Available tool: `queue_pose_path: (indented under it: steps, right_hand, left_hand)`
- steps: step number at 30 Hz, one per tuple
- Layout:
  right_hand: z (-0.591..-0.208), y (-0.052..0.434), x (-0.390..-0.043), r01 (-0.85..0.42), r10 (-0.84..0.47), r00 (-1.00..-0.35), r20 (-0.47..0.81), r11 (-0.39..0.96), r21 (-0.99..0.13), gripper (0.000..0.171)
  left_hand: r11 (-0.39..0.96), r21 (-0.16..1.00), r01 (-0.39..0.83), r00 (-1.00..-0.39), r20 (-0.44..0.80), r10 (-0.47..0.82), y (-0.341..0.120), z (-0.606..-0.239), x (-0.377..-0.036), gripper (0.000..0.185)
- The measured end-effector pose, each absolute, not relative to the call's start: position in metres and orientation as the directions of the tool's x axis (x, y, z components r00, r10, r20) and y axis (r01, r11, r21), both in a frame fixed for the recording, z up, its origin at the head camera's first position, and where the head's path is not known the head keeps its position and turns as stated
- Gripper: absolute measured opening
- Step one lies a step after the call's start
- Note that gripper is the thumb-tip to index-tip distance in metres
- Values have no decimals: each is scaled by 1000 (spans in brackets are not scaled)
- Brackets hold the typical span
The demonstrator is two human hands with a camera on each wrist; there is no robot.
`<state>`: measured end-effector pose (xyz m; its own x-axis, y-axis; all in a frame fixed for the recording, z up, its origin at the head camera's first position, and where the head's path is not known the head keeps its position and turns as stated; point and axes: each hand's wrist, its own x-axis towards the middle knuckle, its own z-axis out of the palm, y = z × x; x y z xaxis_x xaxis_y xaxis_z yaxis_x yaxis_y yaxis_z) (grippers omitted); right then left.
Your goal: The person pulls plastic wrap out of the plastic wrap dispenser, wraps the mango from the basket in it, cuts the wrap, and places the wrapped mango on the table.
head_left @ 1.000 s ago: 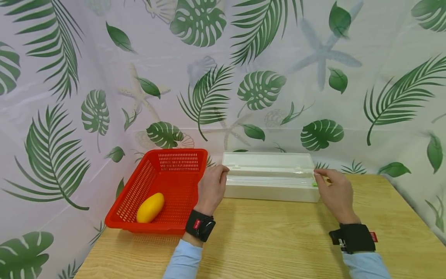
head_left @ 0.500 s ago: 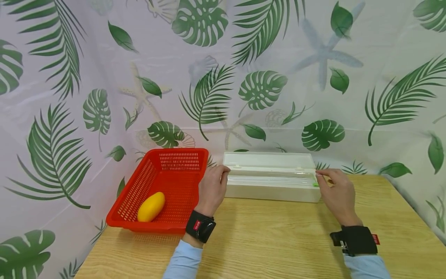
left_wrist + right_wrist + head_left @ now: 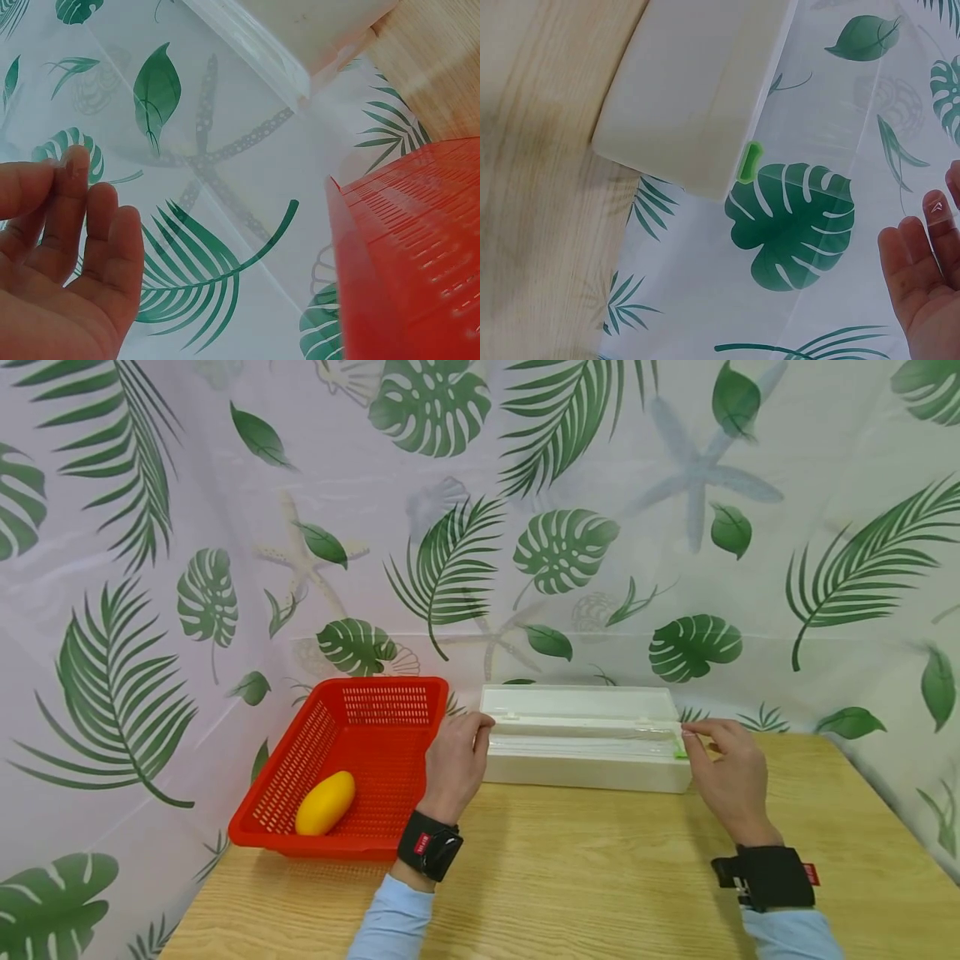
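Observation:
A long white cling film dispenser box (image 3: 585, 772) lies on the table with its lid (image 3: 577, 700) raised at the back. Clear cling film (image 3: 660, 727) stretches across its opening, glinting near the right end. At the left corner my left hand (image 3: 453, 768) pinches the film's edge between thumb and fingertips. My right hand (image 3: 727, 777) pinches the other corner just past the box's right end. Beside those fingers sits a small green slide cutter (image 3: 748, 162) on the box's edge. In the left wrist view, a bit of clear film shows at the fingertips (image 3: 73, 161).
A red perforated plastic basket (image 3: 390, 703) stands left of the box, close to my left hand. Inside it is a yellow mango (image 3: 325, 803). Behind the wooden table (image 3: 592, 877) hangs a leaf-print sheet (image 3: 450, 468).
My right hand has shifted very slightly to the right, still pinching the film. My left hand, the box and the basket stay nearly as they were.

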<state>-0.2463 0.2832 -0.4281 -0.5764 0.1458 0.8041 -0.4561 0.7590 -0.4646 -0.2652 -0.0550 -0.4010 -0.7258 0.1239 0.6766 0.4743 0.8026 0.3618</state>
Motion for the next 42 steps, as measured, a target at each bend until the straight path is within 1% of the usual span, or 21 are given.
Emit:
queue_pose_path:
  steps: [15, 29, 36, 42]
  right_hand:
    - [-424, 284, -243, -459, 145, -568, 810, 761, -458, 12]
    - [-419, 285, -236, -448, 136, -583, 801, 768, -457, 11]
    - [-418, 284, -235, -458, 109, -567, 817, 782, -423, 10]
    - [-417, 284, -234, -474, 114, -555, 824, 770, -426, 11]
  left_hand:
    - [795, 358, 490, -711, 692, 126, -55, -395, -261, 10]
    - [798, 331, 504, -691, 709, 142, -57, -393, -257, 9]
    - [802, 318, 506, -684, 714, 148, -58, -391, -256, 10]
    - [806, 315, 502, -684, 715, 147, -59, -391, -255, 10]
